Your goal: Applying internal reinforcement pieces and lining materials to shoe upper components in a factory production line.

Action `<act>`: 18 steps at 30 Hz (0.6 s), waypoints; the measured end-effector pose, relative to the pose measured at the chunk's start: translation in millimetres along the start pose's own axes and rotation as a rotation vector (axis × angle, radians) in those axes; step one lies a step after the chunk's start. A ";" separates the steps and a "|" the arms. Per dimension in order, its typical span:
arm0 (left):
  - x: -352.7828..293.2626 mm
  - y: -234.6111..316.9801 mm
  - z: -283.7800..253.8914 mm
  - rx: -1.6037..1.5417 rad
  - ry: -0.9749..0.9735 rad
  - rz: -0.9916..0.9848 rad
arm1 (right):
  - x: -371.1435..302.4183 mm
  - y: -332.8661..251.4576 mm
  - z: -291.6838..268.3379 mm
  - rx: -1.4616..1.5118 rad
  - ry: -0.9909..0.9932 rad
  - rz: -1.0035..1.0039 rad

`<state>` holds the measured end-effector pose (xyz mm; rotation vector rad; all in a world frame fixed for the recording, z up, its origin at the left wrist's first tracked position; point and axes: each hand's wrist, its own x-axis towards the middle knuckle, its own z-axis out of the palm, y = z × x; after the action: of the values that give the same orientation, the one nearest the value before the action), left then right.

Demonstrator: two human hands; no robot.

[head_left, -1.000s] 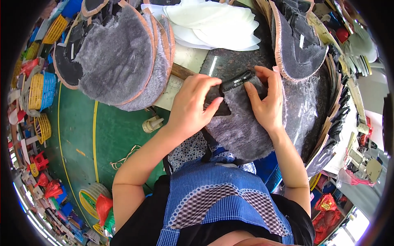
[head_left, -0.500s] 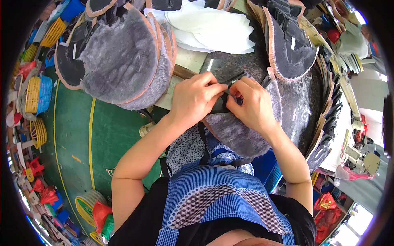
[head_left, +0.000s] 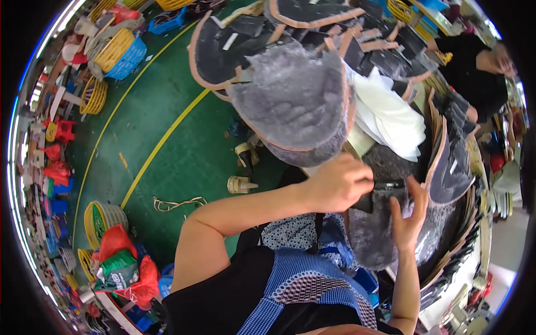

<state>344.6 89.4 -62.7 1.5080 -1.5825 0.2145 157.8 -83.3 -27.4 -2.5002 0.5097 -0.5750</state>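
A grey fur-lined piece [head_left: 375, 240] with black material lies on the dark worktop in front of me. Across its upper part runs a shiny black strip [head_left: 389, 185]. My left hand [head_left: 341, 183] is closed, its fingers pinched at the strip's left end. On the strip's other side, my right hand [head_left: 409, 220] has thumb and forefinger apart, touching the fur-lined piece. Left of my hands sits a stack of grey fur pieces [head_left: 290, 95] with tan edges. Behind the work lies a fanned pile of white sheets [head_left: 385, 114].
Black pieces with tan edging [head_left: 449, 167] line the worktop's right side. A person in black [head_left: 472, 72] is at the far right. On the green floor [head_left: 162, 151] stand a basket [head_left: 103, 220] and red bags [head_left: 125, 259]. A white nozzle-shaped thing [head_left: 240, 185] shows left of my forearm.
The view has swung, so the worktop sits further right. My hands have moved apart; the right fingers have opened, while the left stays pinched. The black strip now shows between them.
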 end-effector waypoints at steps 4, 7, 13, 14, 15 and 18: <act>5.5 -52.8 -100.9 0.301 0.680 -0.468 | 22.1 2.7 3.2 -0.029 -0.077 0.116; -21.7 -113.8 -149.4 0.589 0.708 -0.750 | 26.8 1.9 3.1 -0.051 -0.163 0.173; -9.0 -135.1 -151.5 0.359 0.649 -0.689 | 40.1 13.4 -21.5 0.214 -0.489 0.403; 1.6 -117.7 -145.1 0.292 0.713 -0.603 | 41.0 7.9 -26.7 0.301 -0.425 0.348; 3.3 -99.8 -137.8 0.167 0.684 -0.593 | 45.8 -1.4 -33.6 0.292 -0.417 0.356; 2.7 -45.7 -125.1 0.274 0.571 -0.230 | 63.3 -38.9 -64.1 0.523 -0.392 0.230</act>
<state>444.3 160.2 -9.8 1.6329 -0.9454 0.6861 188.7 -107.0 62.6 -1.9511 0.4200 -0.0980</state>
